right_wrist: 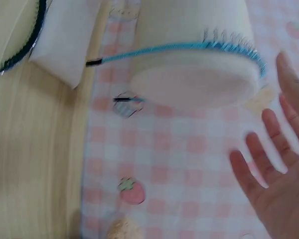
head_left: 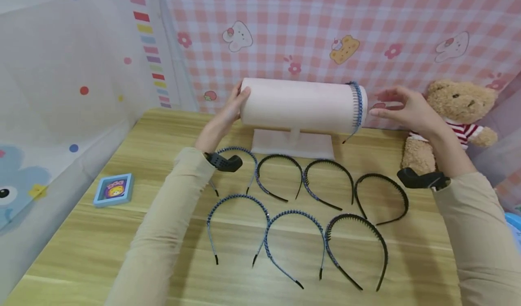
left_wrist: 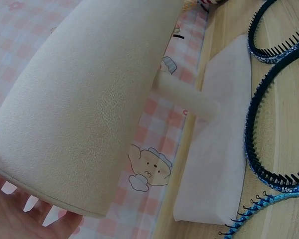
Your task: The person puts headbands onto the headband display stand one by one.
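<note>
A white headband stand (head_left: 301, 105) has a padded horizontal cylinder on a post. My left hand (head_left: 229, 107) touches the cylinder's left end; in the left wrist view its fingers (left_wrist: 65, 223) spread along the end rim. A blue beaded headband (head_left: 358, 105) with a toothed inner side sits around the cylinder near its right end, its black tips hanging lower. Just right of that end, my right hand (head_left: 403, 107) is apart from the headband and holds nothing. The right wrist view shows its fingers (right_wrist: 274, 132) spread beside the headband (right_wrist: 189, 46).
Several headbands lie in two rows on the wooden table (head_left: 163, 129), among them a blue one (head_left: 238, 196) and a black one (head_left: 382, 177). A teddy bear (head_left: 460, 100) sits at the right. A small blue frame (head_left: 114, 190) lies at the left. Behind hangs a checked cloth (head_left: 264, 25).
</note>
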Demonstrator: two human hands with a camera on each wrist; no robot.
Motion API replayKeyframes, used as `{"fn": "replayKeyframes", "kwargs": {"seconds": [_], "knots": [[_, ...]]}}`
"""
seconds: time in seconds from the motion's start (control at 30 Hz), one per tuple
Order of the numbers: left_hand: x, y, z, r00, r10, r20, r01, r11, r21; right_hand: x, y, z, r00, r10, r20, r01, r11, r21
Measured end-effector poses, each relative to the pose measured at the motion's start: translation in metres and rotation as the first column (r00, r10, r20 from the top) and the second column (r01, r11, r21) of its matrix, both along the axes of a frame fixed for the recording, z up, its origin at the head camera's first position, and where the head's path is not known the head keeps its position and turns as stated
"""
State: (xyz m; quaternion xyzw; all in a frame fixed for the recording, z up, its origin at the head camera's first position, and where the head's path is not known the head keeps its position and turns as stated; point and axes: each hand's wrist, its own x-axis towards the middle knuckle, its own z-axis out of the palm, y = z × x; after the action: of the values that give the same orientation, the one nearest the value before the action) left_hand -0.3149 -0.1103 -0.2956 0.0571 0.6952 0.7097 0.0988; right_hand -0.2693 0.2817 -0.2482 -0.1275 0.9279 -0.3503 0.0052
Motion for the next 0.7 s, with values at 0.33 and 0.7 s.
{"fn": "replayKeyframes", "kwargs": {"seconds": [0.33,0.7], "knots": [[0.002,-0.003,0.001,1.0,0.004,0.015,-0.004,1.0,0.006,-0.019,-0.015,0.003,0.974,0.213,0.082,-0.217,0.976,0.039],[0.002,-0.008,0.001,0.998,0.029,0.052,-0.03,0.999,0.02,-0.026,-0.039,0.001,0.983,0.177,-0.039,-0.174,0.982,0.072]]}}
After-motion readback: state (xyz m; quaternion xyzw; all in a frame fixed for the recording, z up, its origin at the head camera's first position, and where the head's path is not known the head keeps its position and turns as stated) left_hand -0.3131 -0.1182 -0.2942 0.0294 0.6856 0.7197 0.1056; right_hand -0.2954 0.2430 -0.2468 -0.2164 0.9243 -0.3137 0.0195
